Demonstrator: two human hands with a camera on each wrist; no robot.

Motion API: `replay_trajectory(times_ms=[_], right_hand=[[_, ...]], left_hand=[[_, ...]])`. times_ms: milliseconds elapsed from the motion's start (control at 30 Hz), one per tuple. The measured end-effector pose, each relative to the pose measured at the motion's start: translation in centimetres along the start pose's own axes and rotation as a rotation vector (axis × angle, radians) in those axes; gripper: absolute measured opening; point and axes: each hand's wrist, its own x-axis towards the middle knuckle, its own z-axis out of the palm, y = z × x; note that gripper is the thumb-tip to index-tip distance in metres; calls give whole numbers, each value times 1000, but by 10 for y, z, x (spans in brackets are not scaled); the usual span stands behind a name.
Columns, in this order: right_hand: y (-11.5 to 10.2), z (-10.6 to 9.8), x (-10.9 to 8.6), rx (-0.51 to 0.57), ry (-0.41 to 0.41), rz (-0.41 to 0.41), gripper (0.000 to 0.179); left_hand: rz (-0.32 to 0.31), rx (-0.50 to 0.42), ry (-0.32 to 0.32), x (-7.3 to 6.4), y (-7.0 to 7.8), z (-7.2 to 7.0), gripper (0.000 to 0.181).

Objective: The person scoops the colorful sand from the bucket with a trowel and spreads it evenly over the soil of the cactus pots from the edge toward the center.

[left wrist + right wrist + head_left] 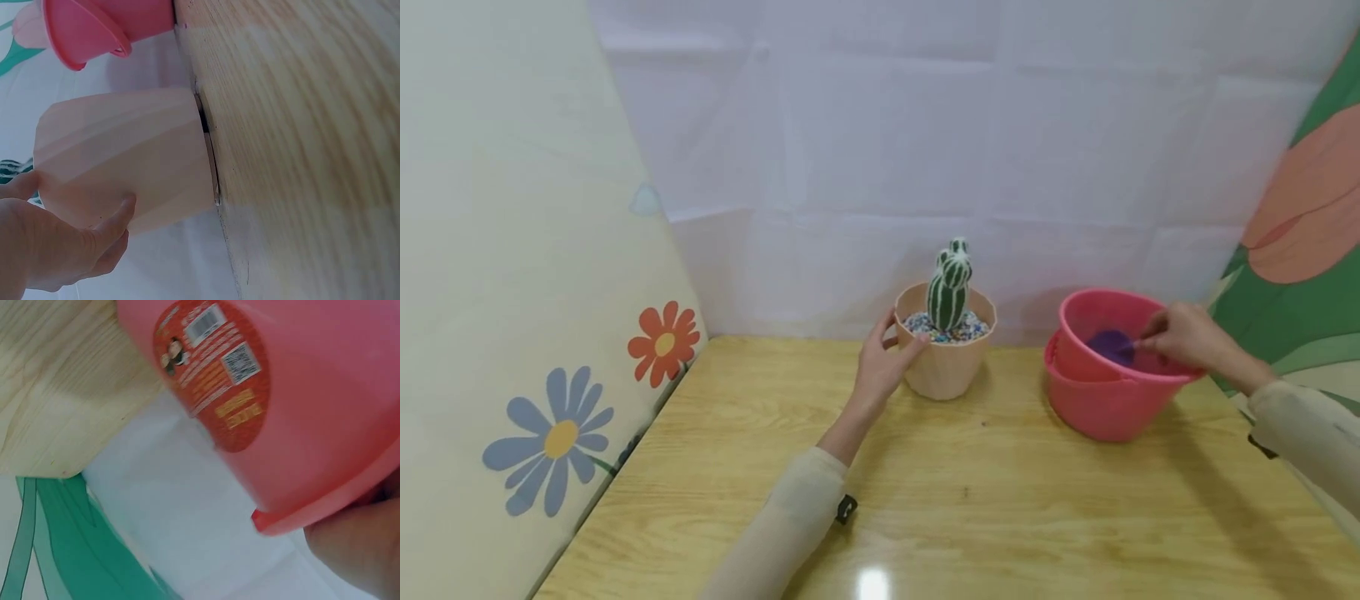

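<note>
A peach-coloured flowerpot (946,371) stands on the table, with a green-and-white striped cactus (948,300) in multicoloured pebbles (973,327). My left hand (880,362) holds the pot at its left side, thumb by the rim. In the left wrist view, the fingers (115,225) lie against the pot's outer wall. A pink bucket (1105,408) stands at the right. My right hand (1183,337) reaches over its rim and pinches a purple scoop (1111,346) inside; the bucket's wall hides part of it. In the right wrist view, only part of the hand shows beside the rim.
The wooden table (970,500) meets a white cloth backdrop (880,150) behind the pot and bucket. Flower-printed walls flank it at left (512,292) and right (1307,208). A red label (219,381) is stuck on the bucket's side.
</note>
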Motion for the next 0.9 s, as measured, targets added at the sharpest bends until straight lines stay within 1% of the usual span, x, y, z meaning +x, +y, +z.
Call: replay_trajectory(times_ms=[133, 267, 433, 700, 833, 900], right_hand=[[4, -2, 1, -39, -39, -26, 17], [6, -4, 2, -81, -99, -47, 12], [7, -5, 4, -115, -155, -81, 14], [5, -1, 8, -130, -198, -111, 12], [2, 1, 9, -171, -198, -125, 12], [-1, 1, 8, -209, -187, -114, 12]], left_hand=[[-2, 6, -2, 0, 0, 0, 84], [-11, 13, -4, -1, -1, 0, 84], [-10, 13, -7, -2, -3, -1, 84], [-18, 17, -2, -2, -5, -5, 85], [-22, 28, 10, -3, -4, -7, 83], [-23, 31, 20, -4, -3, -7, 81]])
